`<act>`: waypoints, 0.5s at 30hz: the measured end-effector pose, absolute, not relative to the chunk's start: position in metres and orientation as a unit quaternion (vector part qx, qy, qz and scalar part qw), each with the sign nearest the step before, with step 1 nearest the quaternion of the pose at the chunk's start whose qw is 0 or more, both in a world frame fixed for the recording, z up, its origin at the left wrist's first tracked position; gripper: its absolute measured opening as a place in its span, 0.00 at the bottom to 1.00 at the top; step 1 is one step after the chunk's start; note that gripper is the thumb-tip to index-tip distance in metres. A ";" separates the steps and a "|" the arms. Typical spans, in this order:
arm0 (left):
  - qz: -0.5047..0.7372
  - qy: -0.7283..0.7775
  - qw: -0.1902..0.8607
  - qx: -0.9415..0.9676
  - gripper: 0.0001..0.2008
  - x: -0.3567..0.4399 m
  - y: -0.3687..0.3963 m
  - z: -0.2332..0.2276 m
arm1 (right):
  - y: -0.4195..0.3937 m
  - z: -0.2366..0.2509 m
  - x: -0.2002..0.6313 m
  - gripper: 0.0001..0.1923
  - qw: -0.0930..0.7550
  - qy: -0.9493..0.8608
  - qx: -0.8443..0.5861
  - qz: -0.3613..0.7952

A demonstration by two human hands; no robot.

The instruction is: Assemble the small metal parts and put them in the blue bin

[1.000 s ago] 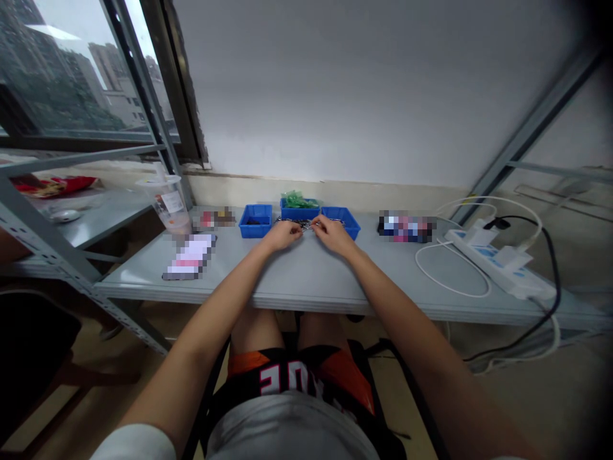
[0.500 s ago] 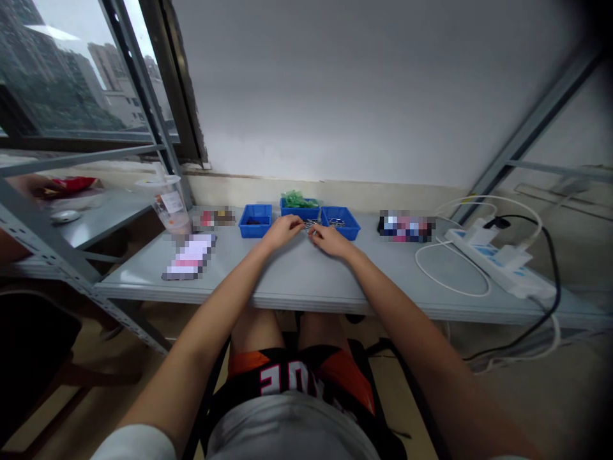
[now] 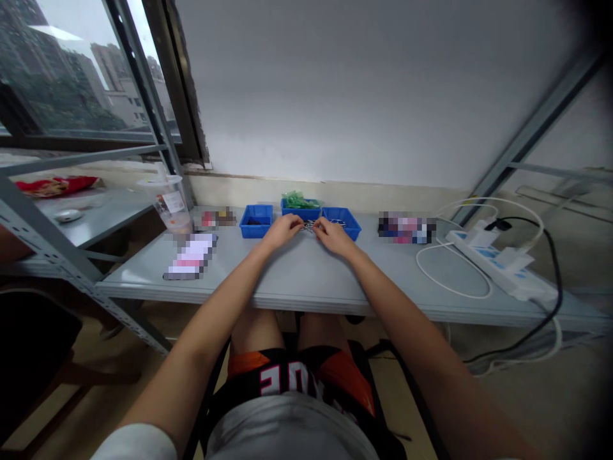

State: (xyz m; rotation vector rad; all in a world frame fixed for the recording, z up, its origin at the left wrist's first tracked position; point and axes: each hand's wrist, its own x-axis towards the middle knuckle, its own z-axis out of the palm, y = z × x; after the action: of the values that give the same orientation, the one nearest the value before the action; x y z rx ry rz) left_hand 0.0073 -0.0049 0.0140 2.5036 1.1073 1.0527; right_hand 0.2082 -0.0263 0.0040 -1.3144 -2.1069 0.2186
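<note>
My left hand (image 3: 285, 232) is over the table, with thumb and fingers drawn together in a pinch. Opposite it, my right hand (image 3: 334, 237) is also pinched, its fingertips a short way from those of the left. Small shiny metal pieces (image 3: 309, 225) lie between and just behind the fingertips. What either hand grips is too small to name. Around the hands stand a left blue bin (image 3: 249, 232) with dark items, a middle blue bin (image 3: 287, 209) with green packets (image 3: 299, 200), and a right blue bin (image 3: 354, 231) with thin metal pieces, partly hidden by my right hand.
A phone (image 3: 191, 255) and a plastic drink cup (image 3: 173, 207) are on the left of the grey table (image 3: 306, 281). To the right are a blurred-out item (image 3: 407, 229), a white power strip (image 3: 502, 265) and loose cables. A metal shelf post rises at each side.
My right hand has shifted slightly up and right, its fingertips more pinched. My left hand stays almost in place. At far left, another person's hand has drawn back from the red bag.
</note>
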 end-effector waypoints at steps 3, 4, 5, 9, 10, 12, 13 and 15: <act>0.387 0.374 0.106 0.836 0.07 0.007 -0.006 0.015 | -0.028 0.004 0.208 0.08 0.295 -0.804 -0.506 0.099; 0.396 0.372 0.107 0.833 0.07 0.007 -0.006 0.015 | -0.028 0.004 0.208 0.08 0.288 -0.807 -0.506 0.102; 0.401 0.370 0.108 0.831 0.08 0.007 -0.006 0.015 | -0.029 0.005 0.207 0.08 0.283 -0.808 -0.506 0.103; 0.406 0.365 0.107 0.831 0.08 0.007 -0.004 0.014 | -0.030 0.007 0.205 0.09 0.279 -0.812 -0.503 0.100; 0.407 0.364 0.107 0.831 0.08 0.007 -0.003 0.013 | -0.030 0.007 0.205 0.09 0.279 -0.812 -0.503 0.101; 0.409 0.363 0.109 0.830 0.08 0.007 -0.002 0.013 | -0.030 0.007 0.205 0.08 0.280 -0.811 -0.503 0.105; 0.409 0.362 0.110 0.830 0.08 0.007 -0.002 0.012 | -0.030 0.007 0.205 0.08 0.282 -0.812 -0.501 0.105; 0.410 0.363 0.116 0.829 0.08 0.007 -0.002 0.012 | -0.029 0.007 0.206 0.09 0.290 -0.813 -0.495 0.099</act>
State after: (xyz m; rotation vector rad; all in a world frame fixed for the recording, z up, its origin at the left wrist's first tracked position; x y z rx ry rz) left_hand 0.0071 -0.0016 0.0121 2.4282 1.0626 1.1995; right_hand 0.2059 -0.0295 0.0071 -1.3211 -2.1699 0.2639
